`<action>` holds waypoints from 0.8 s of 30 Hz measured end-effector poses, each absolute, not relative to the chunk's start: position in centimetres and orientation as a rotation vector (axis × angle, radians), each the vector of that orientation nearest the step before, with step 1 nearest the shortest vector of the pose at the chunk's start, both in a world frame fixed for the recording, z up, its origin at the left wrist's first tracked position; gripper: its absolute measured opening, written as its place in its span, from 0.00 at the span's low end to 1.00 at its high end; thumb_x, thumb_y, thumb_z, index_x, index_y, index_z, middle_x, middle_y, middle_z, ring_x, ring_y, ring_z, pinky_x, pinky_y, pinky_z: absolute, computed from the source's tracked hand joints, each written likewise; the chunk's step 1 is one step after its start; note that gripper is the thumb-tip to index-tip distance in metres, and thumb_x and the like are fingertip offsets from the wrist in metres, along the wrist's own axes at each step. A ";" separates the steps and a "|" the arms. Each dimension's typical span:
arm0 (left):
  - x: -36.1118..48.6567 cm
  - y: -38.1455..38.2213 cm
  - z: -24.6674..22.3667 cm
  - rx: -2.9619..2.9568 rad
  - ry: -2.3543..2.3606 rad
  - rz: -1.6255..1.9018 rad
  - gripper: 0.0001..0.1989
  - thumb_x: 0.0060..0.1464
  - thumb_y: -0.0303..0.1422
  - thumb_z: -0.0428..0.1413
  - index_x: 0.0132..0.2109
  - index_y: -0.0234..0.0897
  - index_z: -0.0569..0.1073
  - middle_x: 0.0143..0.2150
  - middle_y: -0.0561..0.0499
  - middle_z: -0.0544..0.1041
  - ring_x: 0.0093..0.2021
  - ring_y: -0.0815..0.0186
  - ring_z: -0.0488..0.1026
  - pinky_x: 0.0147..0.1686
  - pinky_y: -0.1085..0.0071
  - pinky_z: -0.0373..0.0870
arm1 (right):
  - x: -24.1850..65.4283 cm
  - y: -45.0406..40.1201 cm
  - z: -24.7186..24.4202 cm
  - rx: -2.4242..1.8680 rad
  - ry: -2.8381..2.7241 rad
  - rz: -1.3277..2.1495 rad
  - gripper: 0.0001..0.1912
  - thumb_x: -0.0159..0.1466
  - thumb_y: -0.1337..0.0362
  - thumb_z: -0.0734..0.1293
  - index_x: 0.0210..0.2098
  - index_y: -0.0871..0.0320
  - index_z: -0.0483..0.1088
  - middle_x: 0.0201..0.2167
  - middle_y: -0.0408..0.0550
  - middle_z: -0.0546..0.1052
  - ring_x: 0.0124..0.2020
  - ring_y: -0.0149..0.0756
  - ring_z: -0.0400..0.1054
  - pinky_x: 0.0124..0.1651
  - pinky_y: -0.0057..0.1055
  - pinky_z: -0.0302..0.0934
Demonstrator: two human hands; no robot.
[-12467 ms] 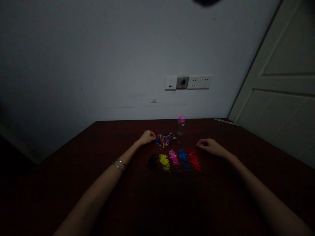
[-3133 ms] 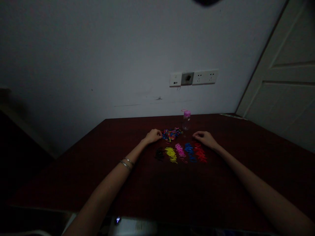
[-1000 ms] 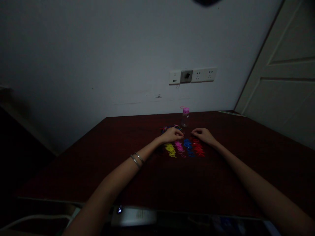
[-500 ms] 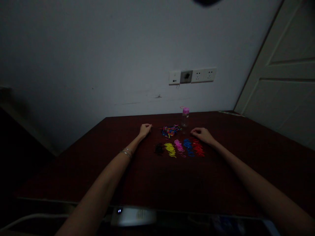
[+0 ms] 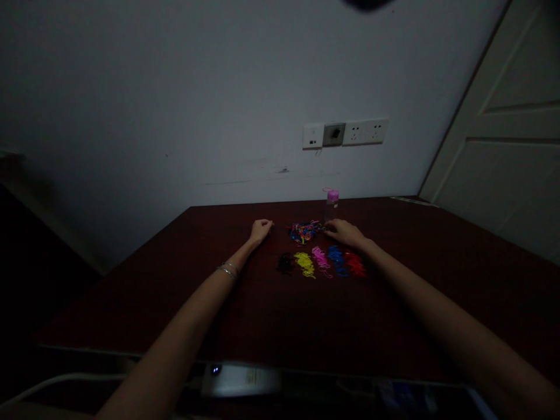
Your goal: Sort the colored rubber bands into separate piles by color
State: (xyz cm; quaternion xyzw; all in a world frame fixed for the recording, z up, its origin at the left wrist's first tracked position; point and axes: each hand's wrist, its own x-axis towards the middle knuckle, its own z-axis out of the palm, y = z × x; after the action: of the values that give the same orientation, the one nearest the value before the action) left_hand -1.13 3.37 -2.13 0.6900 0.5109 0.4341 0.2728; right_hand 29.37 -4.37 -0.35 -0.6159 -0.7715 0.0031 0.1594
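A heap of mixed-colour, thin stringy bands (image 5: 305, 231) lies on the dark red table (image 5: 280, 326). My right hand (image 5: 345, 233) is at the heap's right edge, thumb and fingers slightly apart, with its fingertips at the outermost bands. Left of the heap, my left hand (image 5: 261, 230) rests with its fingers curled together; whatever they hold, if anything, is too small to make out. Nearer to me, a row of single-colour piles runs from black bands (image 5: 285, 263) through yellow bands (image 5: 305, 265), pink bands (image 5: 321, 258) and blue bands (image 5: 337, 260) to red bands (image 5: 354, 264).
Behind my right hand stands a clear bottle with a pink lid (image 5: 333, 196). Wall sockets (image 5: 364, 132) sit above the table's back edge, and a pale door (image 5: 511, 151) is at the right. A white device (image 5: 242, 380) lies below the table's front edge.
My right hand has moved left and slightly away from me, from beside the heap to its right edge. My left hand stays in place. The view has shifted slightly.
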 end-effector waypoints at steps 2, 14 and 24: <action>-1.1 3.3 -2.1 1.850 1.369 1.160 0.17 0.47 0.39 0.48 0.30 0.30 0.75 0.15 0.54 0.65 0.19 0.72 0.61 0.21 0.76 0.55 | 29.0 -3.9 -0.2 -1.794 -2.220 0.006 0.19 0.58 0.56 0.60 0.47 0.56 0.68 0.45 0.52 0.72 0.44 0.42 0.66 0.41 0.33 0.60; -1.0 3.3 -2.1 1.826 1.390 1.166 0.14 0.45 0.37 0.49 0.28 0.31 0.74 0.15 0.55 0.64 0.18 0.72 0.61 0.21 0.77 0.55 | 28.2 -3.9 0.4 -1.931 -2.218 -0.016 0.16 0.60 0.57 0.58 0.44 0.54 0.70 0.45 0.52 0.72 0.43 0.42 0.66 0.41 0.34 0.60; -1.1 3.1 -2.1 1.820 1.379 1.182 0.14 0.45 0.36 0.49 0.28 0.31 0.74 0.15 0.55 0.64 0.19 0.72 0.61 0.21 0.76 0.55 | 28.0 -4.0 0.5 -1.901 -2.177 0.004 0.15 0.59 0.55 0.59 0.41 0.54 0.70 0.42 0.50 0.73 0.41 0.40 0.67 0.38 0.31 0.59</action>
State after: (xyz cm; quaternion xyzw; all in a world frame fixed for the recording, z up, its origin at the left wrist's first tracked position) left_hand -1.05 3.11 -2.08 0.6793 0.5147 0.4410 0.2812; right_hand 27.96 -3.97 0.54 -0.6524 -0.7474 0.0013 0.1254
